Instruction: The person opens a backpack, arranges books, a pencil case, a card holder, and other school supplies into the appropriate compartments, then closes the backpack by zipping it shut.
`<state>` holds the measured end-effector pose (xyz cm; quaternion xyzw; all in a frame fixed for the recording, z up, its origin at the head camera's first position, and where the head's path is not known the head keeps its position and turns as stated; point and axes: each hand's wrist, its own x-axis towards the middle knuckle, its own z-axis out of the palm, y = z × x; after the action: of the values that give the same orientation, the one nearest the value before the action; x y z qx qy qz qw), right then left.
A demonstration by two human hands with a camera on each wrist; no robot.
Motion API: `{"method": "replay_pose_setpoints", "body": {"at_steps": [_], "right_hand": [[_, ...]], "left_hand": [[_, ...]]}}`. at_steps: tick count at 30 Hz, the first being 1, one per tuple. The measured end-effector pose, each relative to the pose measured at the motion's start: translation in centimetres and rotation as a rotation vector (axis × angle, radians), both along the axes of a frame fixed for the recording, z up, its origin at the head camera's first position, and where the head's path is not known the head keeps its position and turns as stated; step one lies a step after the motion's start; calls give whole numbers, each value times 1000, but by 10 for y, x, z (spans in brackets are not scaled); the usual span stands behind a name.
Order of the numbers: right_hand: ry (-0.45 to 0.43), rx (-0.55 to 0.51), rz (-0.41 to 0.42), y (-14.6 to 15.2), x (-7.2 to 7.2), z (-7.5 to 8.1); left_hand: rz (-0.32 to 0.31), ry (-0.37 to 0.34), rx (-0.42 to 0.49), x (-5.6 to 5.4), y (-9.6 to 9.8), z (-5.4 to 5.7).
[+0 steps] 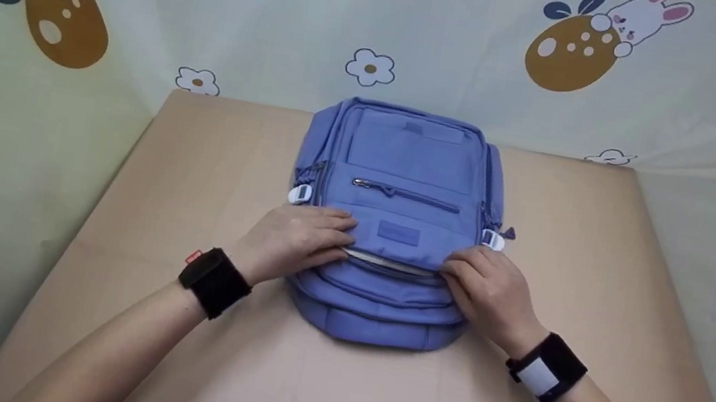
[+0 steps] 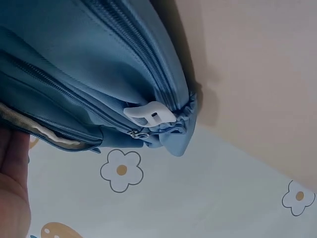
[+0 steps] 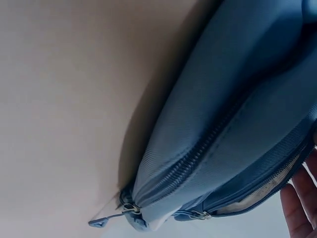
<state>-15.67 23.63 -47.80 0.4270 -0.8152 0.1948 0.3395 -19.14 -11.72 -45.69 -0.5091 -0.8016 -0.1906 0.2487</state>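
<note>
A blue backpack [image 1: 420, 157] lies on the table with its front up. Its front pocket is unzipped, and a pale lining [image 1: 391, 263] shows in the gap. My left hand [image 1: 293, 237] holds the pocket's upper edge at the left end of the opening; in the left wrist view part of that hand [image 2: 15, 183] is at the lined edge. At the opening's right end my right hand [image 1: 496, 290] pinches the same edge, and its fingers [image 3: 297, 206] show beside the lining in the right wrist view. What lies inside the pocket is hidden.
White buckles [image 1: 300, 194] sit on both sides of the bag. A zipped slit [image 1: 406, 195] crosses its front, and a zipper pull [image 1: 507, 233] sticks out at the right. Behind the brown table [image 1: 223, 135] hangs a cloth with flowers and rabbits [image 1: 293, 23].
</note>
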Motion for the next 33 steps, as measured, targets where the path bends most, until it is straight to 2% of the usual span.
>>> {"method": "replay_pose_setpoints", "body": {"at_steps": [6,11,16,19,22,26,29,33], "right_hand": [[-27,20,1,0,1,-5],[-45,23,6,2,2,-8],[-56,25,-7,4,1,-7],[-68,25,-15,5,1,-7],[-92,10,-1,6,0,-6],[-141,-49,14,12,-3,-3],[-180,-112,-75,23,-12,2],[-315,-150,-317,40,-35,12]], "left_hand": [[44,42,-79,3,4,-1],[110,51,-170,11,18,12],[116,18,-237,24,49,32],[105,21,-300,29,73,40],[108,18,-373,30,94,42],[124,24,-423,27,112,35],[141,44,-409,26,116,28],[162,52,-389,27,118,23]]}}
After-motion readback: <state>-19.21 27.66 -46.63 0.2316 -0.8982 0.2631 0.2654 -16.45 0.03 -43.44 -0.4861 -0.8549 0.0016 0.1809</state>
